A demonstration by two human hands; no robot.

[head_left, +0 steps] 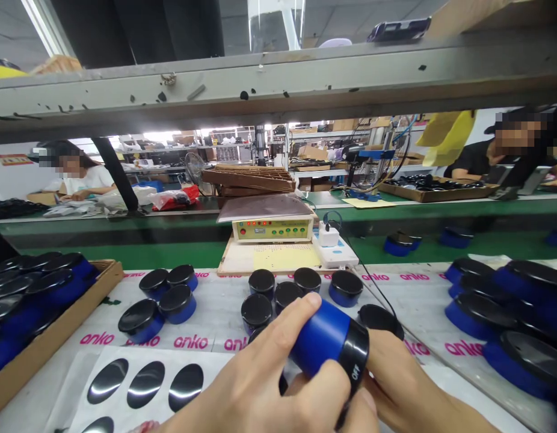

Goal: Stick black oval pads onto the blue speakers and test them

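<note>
The left hand [255,376] and right hand [400,376] clasp a blue cylindrical housing [319,340], which a loose grip could drop onto the oval-sticker sheet [143,385]

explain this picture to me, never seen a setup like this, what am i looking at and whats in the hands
This is a view from a camera worn on a person's head, looking down at their own hands. The left hand and right hand hold a blue cylinder with a black band marked OFF. On the white mat, printed "anko", stand more blue units with black tops, and a cardboard tray holds others. Near the front lies a sheet of glossy black ovals. Behind are a control box with red lights and a green conveyor. Farther back are one co-worker and another.
</note>
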